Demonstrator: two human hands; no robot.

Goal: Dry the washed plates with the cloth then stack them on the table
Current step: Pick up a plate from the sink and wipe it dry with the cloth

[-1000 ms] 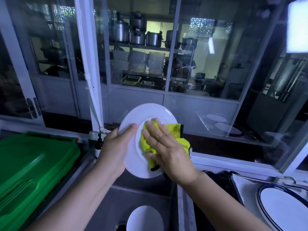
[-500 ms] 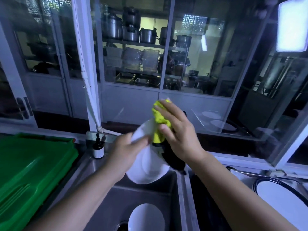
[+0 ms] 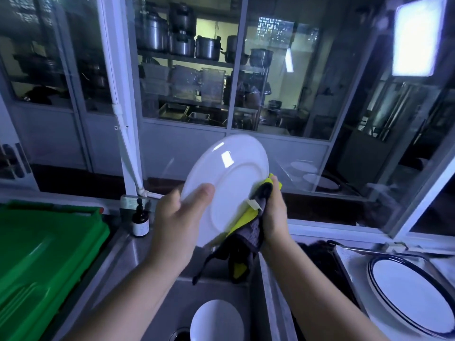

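Standing nearly on edge at centre frame, the white plate [image 3: 229,183] shows its underside to the camera, long axis leaning lower left to upper right. The left hand [image 3: 177,222] grips its left rim; the right hand [image 3: 275,212] clutches the yellow-grey cloth [image 3: 248,232] against its right rim.

Fingers [image 3: 273,179] of the right hand [image 3: 274,212] hide behind cloth [image 3: 249,233] and held plate [image 3: 229,183]; the bottom edge crops the sink plate [image 3: 216,321].

Three plates [image 3: 234,173] [image 3: 216,321] [image 3: 406,291], one cloth [image 3: 248,232], one bottle [image 3: 140,221].
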